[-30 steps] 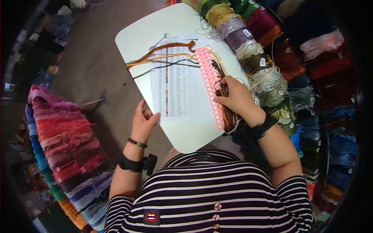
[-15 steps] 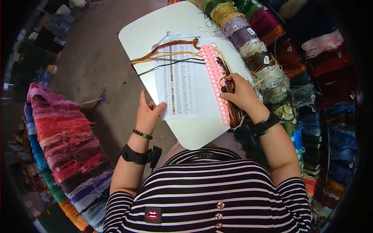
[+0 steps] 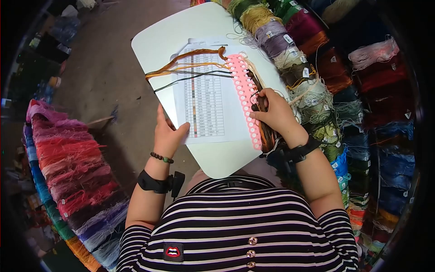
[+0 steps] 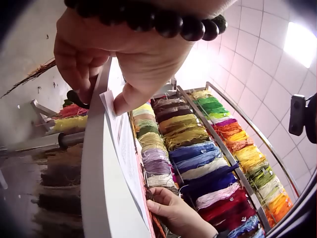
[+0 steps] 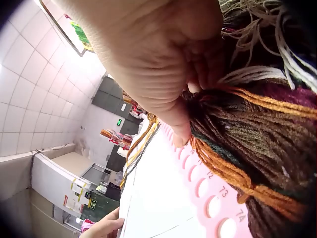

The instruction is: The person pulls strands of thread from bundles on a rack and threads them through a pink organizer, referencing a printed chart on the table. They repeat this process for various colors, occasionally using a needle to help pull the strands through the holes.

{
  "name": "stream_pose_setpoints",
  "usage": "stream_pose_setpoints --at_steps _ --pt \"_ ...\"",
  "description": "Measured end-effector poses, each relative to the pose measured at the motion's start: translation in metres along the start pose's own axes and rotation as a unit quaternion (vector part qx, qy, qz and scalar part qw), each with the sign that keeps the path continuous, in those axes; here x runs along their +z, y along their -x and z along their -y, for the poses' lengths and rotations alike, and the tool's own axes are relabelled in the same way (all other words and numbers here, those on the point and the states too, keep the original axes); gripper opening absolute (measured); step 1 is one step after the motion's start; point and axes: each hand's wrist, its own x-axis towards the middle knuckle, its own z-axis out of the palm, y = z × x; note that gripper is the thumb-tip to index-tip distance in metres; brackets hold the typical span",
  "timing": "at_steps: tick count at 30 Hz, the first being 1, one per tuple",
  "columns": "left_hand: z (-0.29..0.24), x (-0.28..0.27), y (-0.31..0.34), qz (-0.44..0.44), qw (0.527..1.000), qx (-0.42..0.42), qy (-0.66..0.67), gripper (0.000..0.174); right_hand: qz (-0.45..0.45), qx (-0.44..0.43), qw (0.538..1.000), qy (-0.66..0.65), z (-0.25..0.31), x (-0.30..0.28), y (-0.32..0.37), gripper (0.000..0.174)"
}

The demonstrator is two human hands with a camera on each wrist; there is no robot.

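A white board [image 3: 222, 158] lies tilted before the person, with a printed chart sheet [image 3: 210, 104] on it. The left hand [image 3: 170, 136] pinches the board's left edge; its thumb rests on the paper's lower corner, its fingers behind the edge. On the sheet's right side lies a pink thread card [image 3: 243, 90] with a row of white holes. Brown and orange embroidery threads [image 5: 267, 134] hang bundled from it. The right hand [image 3: 278, 115] pinches the bundle, thumb tip at the card's holes. Several orange and dark strands [image 3: 181, 61] stretch left across the sheet and over the board's edge.
Racks of tagged thread hanks [image 3: 312, 86] stand close along the board's right side. On the left is another rack of pink, red and blue hanks [image 3: 77, 167]. Bare floor [image 3: 113, 59] shows between the left rack and the board.
The left hand has moved up along the board's edge, its thumb coming onto the paper's lower corner. The right hand keeps its hold on the threads. The view has shifted slightly.
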Motion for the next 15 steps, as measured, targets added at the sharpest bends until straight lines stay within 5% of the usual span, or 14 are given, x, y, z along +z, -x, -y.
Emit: stream_pose_setpoints --at_steps 5,8,11,13,14,15 --pt "0.004 0.003 -0.001 -0.008 1.000 0.023 0.018 0.097 0.003 0.002 1.000 -0.003 0.003 -0.003 0.000 0.061" --pt "-0.001 0.000 0.002 0.018 0.999 -0.038 0.009 0.098 -0.003 -0.007 1.000 -0.009 -0.001 -0.001 0.000 0.061" --pt "0.006 -0.007 0.004 -0.048 0.982 0.071 -0.170 0.097 -0.011 -0.014 1.000 -0.016 -0.003 0.000 0.001 0.062" --pt "-0.006 -0.023 0.003 -0.145 0.894 0.237 -0.352 0.092 -0.003 -0.010 1.000 -0.028 -0.001 -0.002 0.001 0.063" --pt "-0.018 -0.029 -0.002 -0.167 0.881 0.279 -0.343 0.078 -0.006 -0.018 0.999 -0.038 -0.006 -0.002 0.001 0.065" --pt "-0.028 -0.035 -0.010 -0.126 0.920 0.254 -0.272 0.069 0.011 -0.023 0.998 -0.055 -0.009 -0.005 0.001 0.067"
